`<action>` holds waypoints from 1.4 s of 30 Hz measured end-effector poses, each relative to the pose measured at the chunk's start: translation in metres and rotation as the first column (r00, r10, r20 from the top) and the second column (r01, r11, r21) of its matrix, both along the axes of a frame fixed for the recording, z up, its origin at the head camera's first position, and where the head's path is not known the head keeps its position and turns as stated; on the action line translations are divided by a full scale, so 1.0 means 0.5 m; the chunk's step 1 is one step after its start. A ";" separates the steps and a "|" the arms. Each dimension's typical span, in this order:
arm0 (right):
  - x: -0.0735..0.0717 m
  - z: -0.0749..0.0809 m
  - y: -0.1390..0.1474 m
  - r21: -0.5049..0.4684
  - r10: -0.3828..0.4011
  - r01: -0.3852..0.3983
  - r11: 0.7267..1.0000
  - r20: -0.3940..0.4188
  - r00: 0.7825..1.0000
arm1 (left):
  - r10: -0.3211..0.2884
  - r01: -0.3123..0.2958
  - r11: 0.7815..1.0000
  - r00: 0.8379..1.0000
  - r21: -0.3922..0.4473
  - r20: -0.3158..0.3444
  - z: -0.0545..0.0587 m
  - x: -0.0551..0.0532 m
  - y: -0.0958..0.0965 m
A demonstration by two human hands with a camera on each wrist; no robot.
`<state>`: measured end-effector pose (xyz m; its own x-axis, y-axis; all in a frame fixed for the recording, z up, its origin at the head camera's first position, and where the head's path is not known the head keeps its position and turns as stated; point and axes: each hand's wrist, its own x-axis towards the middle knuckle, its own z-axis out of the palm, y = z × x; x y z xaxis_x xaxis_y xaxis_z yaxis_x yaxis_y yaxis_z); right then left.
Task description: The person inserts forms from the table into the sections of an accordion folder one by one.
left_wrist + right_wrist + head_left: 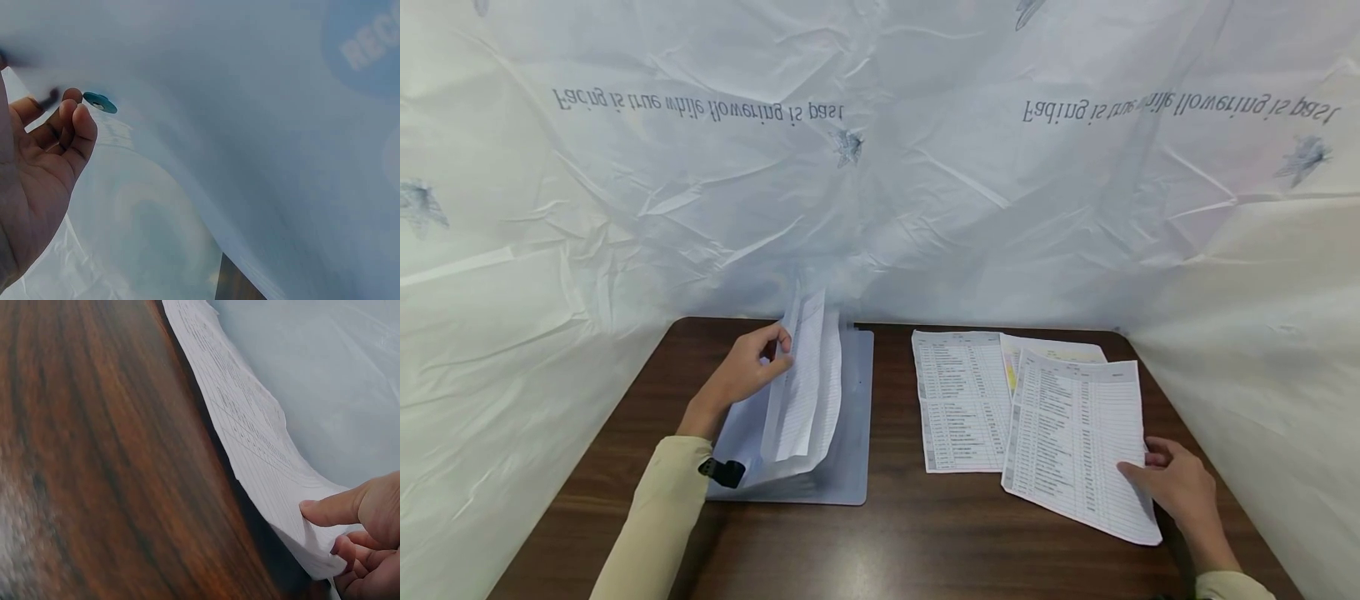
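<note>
On the left of the table lies a pale blue translucent plastic document folder (859, 417). My left hand (747, 367) pinches its raised flap, and white papers (805, 383) stand up inside the opening. In the left wrist view a teal snap button (100, 102) sits on the plastic beside the fingertips. On the right, my right hand (1180, 483) pinches the right edge of a printed sheet (1075, 433) between thumb and fingers. That edge is lifted and bends in the right wrist view. The sheet overlaps other papers to its left and behind.
Another printed list (962, 408) lies left of the held sheet. Behind them shows a paper with a yellow patch (1052, 348). The dark wood-grain table (895, 533) is enclosed by white plastic sheeting (880, 208) at the back and both sides.
</note>
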<state>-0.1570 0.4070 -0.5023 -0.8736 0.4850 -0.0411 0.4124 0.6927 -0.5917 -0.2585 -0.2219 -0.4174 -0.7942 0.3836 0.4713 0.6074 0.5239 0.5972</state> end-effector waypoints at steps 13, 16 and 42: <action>0.016 0.019 0.013 0.024 0.080 -0.079 0.997 -0.025 0.997 | -0.006 0.006 1.000 1.000 -0.002 0.018 0.000 0.001 -0.003; 0.017 0.024 0.014 0.014 0.099 -0.098 0.995 -0.049 0.994 | 0.000 0.000 1.000 1.000 -0.004 0.019 0.000 0.001 -0.004; 0.017 0.069 0.022 -0.152 0.102 -0.111 0.982 -0.064 0.993 | -0.009 0.009 1.000 0.999 0.005 0.037 0.002 0.004 -0.004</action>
